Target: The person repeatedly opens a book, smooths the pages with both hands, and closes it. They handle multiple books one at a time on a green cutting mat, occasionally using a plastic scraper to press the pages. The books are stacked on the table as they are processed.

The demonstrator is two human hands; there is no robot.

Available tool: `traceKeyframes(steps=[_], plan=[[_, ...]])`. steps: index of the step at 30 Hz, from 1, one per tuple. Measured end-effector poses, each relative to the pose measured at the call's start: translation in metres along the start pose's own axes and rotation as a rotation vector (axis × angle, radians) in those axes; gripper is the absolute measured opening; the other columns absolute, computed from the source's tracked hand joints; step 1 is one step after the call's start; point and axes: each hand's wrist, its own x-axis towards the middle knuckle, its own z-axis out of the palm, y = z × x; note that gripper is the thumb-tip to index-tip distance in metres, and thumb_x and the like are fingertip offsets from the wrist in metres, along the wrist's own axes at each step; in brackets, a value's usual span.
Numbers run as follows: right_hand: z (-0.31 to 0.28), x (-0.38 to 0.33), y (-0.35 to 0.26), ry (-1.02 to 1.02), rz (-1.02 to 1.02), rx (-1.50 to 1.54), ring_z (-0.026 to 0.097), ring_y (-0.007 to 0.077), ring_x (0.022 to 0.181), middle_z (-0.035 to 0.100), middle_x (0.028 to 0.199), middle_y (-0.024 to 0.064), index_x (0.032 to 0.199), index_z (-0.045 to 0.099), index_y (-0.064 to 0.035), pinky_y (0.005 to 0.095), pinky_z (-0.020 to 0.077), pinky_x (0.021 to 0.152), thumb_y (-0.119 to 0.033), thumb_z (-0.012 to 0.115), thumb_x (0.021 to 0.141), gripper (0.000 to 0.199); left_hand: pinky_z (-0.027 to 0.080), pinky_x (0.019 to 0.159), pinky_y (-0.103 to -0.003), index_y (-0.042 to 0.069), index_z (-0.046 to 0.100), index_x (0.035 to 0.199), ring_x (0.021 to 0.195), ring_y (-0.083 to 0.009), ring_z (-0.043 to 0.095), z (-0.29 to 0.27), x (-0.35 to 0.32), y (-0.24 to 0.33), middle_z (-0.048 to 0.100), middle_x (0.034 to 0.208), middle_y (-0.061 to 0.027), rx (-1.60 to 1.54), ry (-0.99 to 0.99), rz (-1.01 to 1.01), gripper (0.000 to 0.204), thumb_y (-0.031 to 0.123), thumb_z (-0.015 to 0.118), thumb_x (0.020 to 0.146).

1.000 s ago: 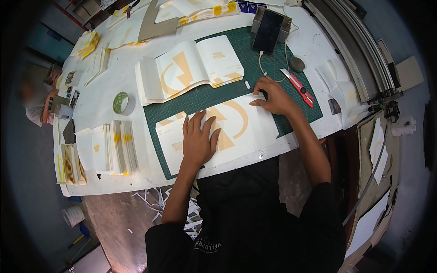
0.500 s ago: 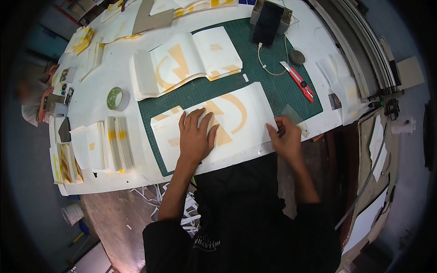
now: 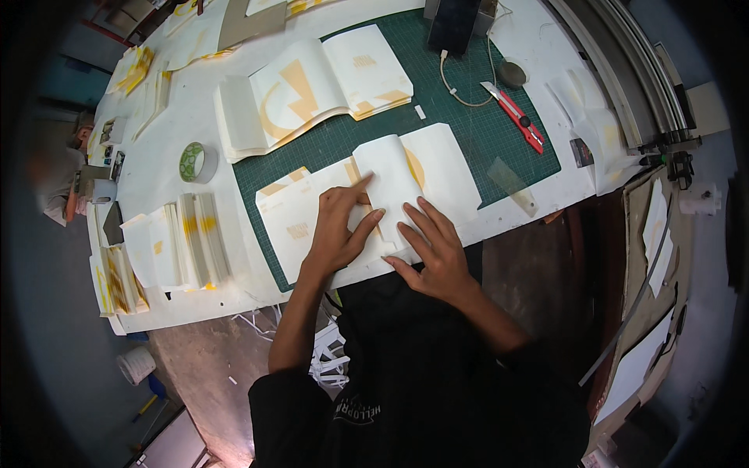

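A white sheet with pale orange print lies on the near side of the green cutting mat. Part of it is folded over to the left as a blank flap, curved at its right side, where more paper shows underneath. My left hand rests at the flap's left edge, index finger stretched along it and thumb apart. Fingers spread, my right hand lies on the flap's lower right part. Beyond them sits a stack of folded printed sheets. A red utility knife lies on the mat's right.
A tape roll and bundles of folded sheets stand on the left. A phone with a cable leans at the back, near a small round cup. Metal rails run along the right. Another person is at far left.
My right hand has moved left from the sheet's right edge, bringing the paper over into a flap. My left hand has shifted slightly, its index finger now on the flap's edge.
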Motion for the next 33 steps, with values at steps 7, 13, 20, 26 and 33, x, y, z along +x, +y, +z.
traceKeyframes(steps=[7, 13, 20, 26, 33], plan=[[-0.031, 0.013, 0.041, -0.026, 0.102, 0.256, 0.066, 0.036, 0.12, 0.072, 0.124, 0.017, 0.113, 0.076, 0.0003, 0.0441, 0.0501, 0.109, 0.004, 0.072, 0.09, 0.023, 0.041, 0.102, -0.042, 0.011, 0.082, 0.108, 0.102, -0.0278, 0.063, 0.01, -0.002, -0.008, 0.07, 0.093, -0.0071, 0.145, 0.016, 0.12, 0.023, 0.016, 0.086, 0.086], [-0.053, 0.042, 0.077, -0.297, 0.079, 0.2, 0.066, 0.0237, 0.109, 0.076, 0.11, 0.0054, 0.104, 0.082, -0.0075, 0.0395, 0.0443, 0.101, -0.015, 0.09, 0.083, 0.024, 0.041, 0.1, -0.042, 0.01, 0.08, 0.103, 0.104, -0.0289, 0.062, 0.014, -0.002, -0.013, 0.068, 0.091, -0.0072, 0.177, 0.008, 0.118, 0.02, 0.012, 0.084, 0.084], [-0.054, 0.051, 0.076, -0.363, 0.112, 0.192, 0.065, 0.0228, 0.112, 0.073, 0.107, 0.0042, 0.101, 0.081, -0.0084, 0.0401, 0.041, 0.104, -0.023, 0.094, 0.079, 0.03, 0.042, 0.097, -0.042, 0.009, 0.078, 0.099, 0.102, -0.0297, 0.06, 0.011, -0.002, -0.009, 0.066, 0.09, -0.0075, 0.181, 0.006, 0.089, 0.019, 0.009, 0.085, 0.081], [-0.053, 0.047, 0.084, -0.379, 0.12, 0.255, 0.062, 0.0276, 0.116, 0.073, 0.111, 0.0088, 0.103, 0.078, -0.0073, 0.0435, 0.0396, 0.107, -0.024, 0.092, 0.082, 0.03, 0.042, 0.094, -0.043, 0.009, 0.076, 0.101, 0.1, -0.0309, 0.058, 0.012, 0.001, -0.006, 0.064, 0.09, -0.008, 0.191, 0.009, 0.142, 0.024, 0.013, 0.088, 0.08], [-0.058, 0.046, 0.08, -0.386, 0.149, 0.202, 0.066, 0.0246, 0.108, 0.072, 0.104, 0.0059, 0.101, 0.078, -0.0074, 0.0428, 0.0403, 0.102, -0.03, 0.095, 0.079, 0.036, 0.037, 0.1, -0.043, 0.01, 0.077, 0.102, 0.102, -0.0273, 0.058, 0.014, 0.01, 0.009, 0.064, 0.091, -0.0056, 0.226, -0.088, 0.016, 0.028, 0.022, 0.091, 0.081]])
